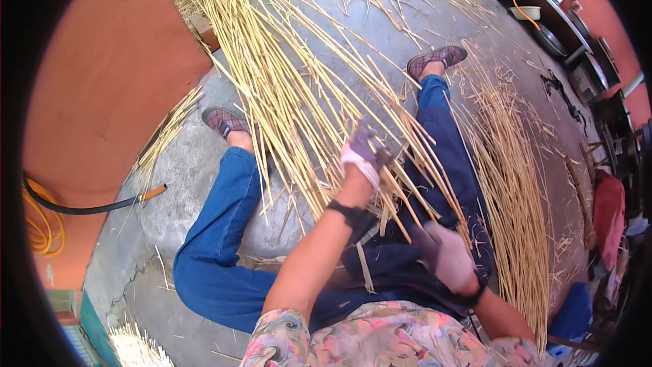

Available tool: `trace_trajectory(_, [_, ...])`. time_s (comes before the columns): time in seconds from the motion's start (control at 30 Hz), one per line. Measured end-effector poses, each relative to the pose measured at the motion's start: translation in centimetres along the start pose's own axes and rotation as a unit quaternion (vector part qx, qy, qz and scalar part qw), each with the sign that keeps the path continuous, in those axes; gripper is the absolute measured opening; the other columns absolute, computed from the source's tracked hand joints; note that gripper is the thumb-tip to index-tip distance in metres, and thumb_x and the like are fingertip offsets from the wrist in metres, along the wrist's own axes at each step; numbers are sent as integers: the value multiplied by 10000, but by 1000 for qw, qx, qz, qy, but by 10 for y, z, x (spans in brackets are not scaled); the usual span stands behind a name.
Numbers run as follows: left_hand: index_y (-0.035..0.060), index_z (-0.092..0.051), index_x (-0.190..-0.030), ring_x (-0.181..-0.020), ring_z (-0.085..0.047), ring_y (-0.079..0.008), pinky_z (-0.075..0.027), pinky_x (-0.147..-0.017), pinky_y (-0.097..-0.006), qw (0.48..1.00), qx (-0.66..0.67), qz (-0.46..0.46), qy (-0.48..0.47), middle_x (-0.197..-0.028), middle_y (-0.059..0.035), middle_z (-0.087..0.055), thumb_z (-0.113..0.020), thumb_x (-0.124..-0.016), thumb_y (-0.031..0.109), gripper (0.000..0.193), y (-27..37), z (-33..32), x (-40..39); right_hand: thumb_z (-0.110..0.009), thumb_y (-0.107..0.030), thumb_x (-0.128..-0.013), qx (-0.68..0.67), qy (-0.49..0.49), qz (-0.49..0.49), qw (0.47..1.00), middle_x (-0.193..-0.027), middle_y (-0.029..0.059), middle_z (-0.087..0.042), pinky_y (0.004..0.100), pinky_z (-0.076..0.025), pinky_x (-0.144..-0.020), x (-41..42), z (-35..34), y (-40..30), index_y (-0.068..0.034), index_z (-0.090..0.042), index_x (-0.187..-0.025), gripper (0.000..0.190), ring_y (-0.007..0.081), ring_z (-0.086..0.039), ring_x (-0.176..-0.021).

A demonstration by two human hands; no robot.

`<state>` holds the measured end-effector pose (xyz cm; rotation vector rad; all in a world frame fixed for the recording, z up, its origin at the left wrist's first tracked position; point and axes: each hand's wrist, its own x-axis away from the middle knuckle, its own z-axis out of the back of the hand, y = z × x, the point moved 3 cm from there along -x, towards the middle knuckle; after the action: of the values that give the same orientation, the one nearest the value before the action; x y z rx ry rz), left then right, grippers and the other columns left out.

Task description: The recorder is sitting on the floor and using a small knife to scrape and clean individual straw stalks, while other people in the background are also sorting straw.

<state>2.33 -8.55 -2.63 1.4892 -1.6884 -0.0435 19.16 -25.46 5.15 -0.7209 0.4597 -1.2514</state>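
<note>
Long dry straw-coloured stalks lie fanned out on the concrete floor between my outstretched legs, their near ends at my hands. My left hand, in a pale glove with dark fingers, is over these stalks; its fingers are blurred, and whether it grips any is unclear. Lower and to the right, my right hand, gloved alike, is beside the near ends of several stalks above my thigh; its fingertips are blurred too. Each wrist bears a black band. A second, denser pile of stalks runs along the outside of my right leg.
Loose straw litters the concrete floor. A black hose and a coiled yellow hose are by the orange wall at left. A smaller stalk bundle lies along that wall. Basins, racks and a red cloth line the right side.
</note>
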Motion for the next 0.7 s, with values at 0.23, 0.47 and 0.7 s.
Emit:
trace_trajectory(0.23, [84, -405, -1404, -1200, -448, -302, -436, -931, -477, 947, -133, -234, -174, -1404, -96, -425, -489, -956, 371, 538, 63, 41, -118, -614, -207, -850, 113, 10, -215, 970, -682, 168, -607, 390, -466, -596, 260, 78, 93, -47, -652, -851, 164, 304, -609, -653])
trace_trajectory(0.47, [123, -554, -1047, -745, -535, -235, -496, -643, -412, 985, -126, -76, -93, -904, -68, -517, -577, -909, 283, 212, -55, 19, -7, -416, -80, -937, 72, -14, -305, 950, -947, 179, -645, 378, -488, -708, 130, 51, 34, -89, -522, -1238, 319, 318, -627, -855])
trace_trajectory(0.7, [115, -532, -889, -683, -557, -222, -500, -581, -422, 993, 70, 73, -53, -786, -49, -539, -603, -905, 247, 150, -112, 27, 24, -532, -176, -949, -125, -101, -78, 984, -719, 18, -585, 241, -421, -547, 57, 10, 73, -92, -604, -991, 119, 82, -538, -647])
